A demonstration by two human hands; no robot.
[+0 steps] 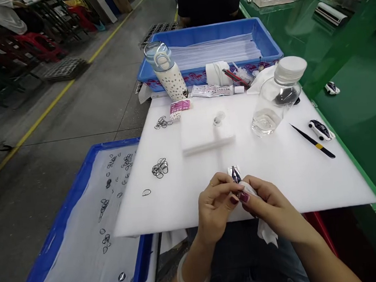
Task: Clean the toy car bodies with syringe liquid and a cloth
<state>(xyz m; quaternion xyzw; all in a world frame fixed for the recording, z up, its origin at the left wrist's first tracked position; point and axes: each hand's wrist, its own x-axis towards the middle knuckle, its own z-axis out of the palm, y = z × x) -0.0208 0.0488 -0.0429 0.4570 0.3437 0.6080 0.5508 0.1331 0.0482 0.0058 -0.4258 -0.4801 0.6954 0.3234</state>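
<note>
My left hand [214,204] is closed in a pinch, its fingertips meeting those of my right hand above the near edge of the white board [186,206]. What the left fingers hold is hidden. My right hand [271,202] is wrapped around a crumpled white tissue [267,233], whose end hangs below the palm. Just past the fingertips shows a small white and black toy car [234,173]; whether the fingers touch it I cannot tell. Thin black rings [160,168] lie in loose piles to the left, with a single ring [146,192] nearer me.
A clear bottle [271,102], tweezers [313,142] and another toy car [321,130] are on the right. Behind the white foam block [207,133] stand a dotted tumbler [172,79] and a blue bin [208,30]. A blue-rimmed tray [77,184] with more rings sits lower left.
</note>
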